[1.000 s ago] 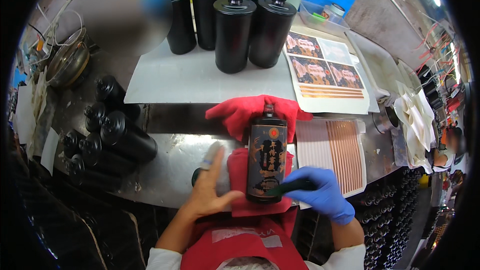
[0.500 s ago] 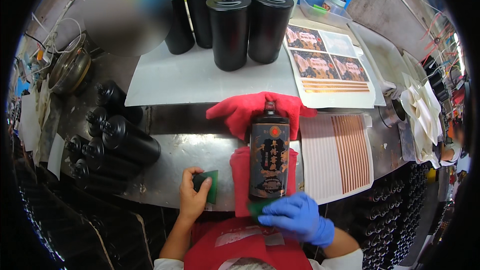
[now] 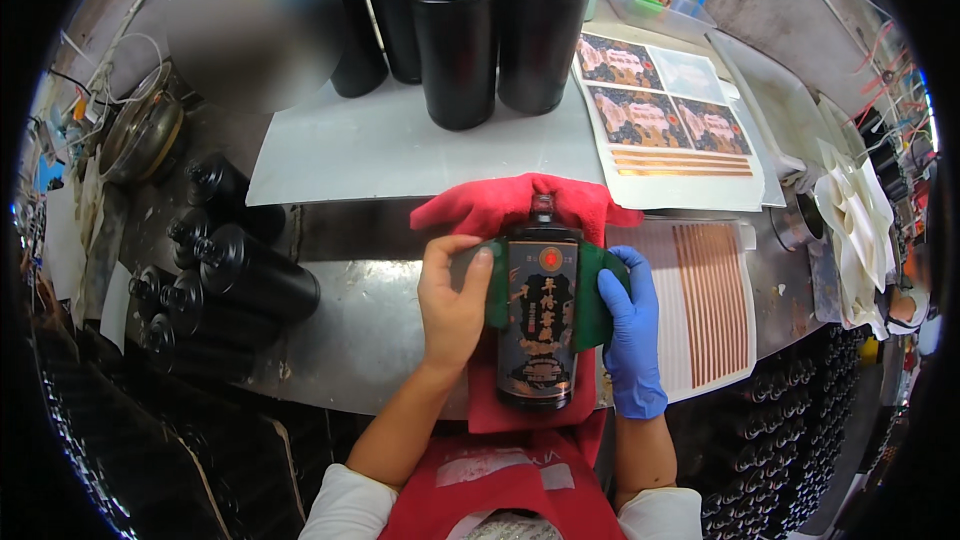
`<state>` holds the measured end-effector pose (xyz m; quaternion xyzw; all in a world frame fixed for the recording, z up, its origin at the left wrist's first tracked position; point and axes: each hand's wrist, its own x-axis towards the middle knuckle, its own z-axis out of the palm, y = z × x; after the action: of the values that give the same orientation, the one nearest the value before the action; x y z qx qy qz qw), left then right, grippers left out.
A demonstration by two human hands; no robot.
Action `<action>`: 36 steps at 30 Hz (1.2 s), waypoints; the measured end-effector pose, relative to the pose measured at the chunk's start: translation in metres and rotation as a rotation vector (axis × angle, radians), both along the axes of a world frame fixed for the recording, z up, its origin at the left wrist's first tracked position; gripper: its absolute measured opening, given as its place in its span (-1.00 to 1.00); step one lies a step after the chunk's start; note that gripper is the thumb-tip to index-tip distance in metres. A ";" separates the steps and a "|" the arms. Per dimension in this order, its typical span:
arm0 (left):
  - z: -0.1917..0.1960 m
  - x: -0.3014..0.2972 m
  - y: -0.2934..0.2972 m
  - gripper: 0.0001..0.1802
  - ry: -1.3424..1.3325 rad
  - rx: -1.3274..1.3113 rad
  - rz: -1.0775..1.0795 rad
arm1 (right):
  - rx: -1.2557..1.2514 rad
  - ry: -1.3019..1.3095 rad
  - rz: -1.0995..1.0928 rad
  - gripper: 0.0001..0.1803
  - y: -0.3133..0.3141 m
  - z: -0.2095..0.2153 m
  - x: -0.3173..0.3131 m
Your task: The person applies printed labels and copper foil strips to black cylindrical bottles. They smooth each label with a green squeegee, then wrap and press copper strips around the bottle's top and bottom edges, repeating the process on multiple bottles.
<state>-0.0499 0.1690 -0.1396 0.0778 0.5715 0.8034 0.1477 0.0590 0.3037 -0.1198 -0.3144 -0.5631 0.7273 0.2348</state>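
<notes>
- Left fingers (image 3: 479, 266) pinch a green scraper (image 3: 499, 290); gloved right fingers (image 3: 613, 290), a second scraper (image 3: 590, 325).
- Black bottle (image 3: 541, 315) lies between, on red towel (image 3: 482, 380).
- Seemingly smoothing its label (image 3: 525, 345); next calls for even pressure.

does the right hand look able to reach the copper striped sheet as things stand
Probably yes: the right hand is close to the copper-striped sheet, whose striped part is uncovered. It holds a green flat piece beside the labelled bottle, so it would likely need to free its grip first.
</notes>
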 end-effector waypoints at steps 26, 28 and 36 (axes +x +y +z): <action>-0.030 0.019 -0.041 -0.80 0.342 -0.418 0.067 | 0.416 -0.165 0.013 -0.67 0.007 -0.027 0.037; 0.013 0.030 -0.044 -0.77 0.342 -0.349 0.175 | 0.547 -0.111 -0.123 -0.68 -0.005 0.010 0.041; 0.003 0.053 -0.032 -0.79 0.389 -0.252 0.036 | 0.462 -0.069 -0.029 -0.62 -0.038 0.008 0.043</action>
<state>0.0033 0.1369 -0.1362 0.2020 0.6863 0.6981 0.0288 0.1018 0.2655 -0.1113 -0.2848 -0.7177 0.5646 0.2915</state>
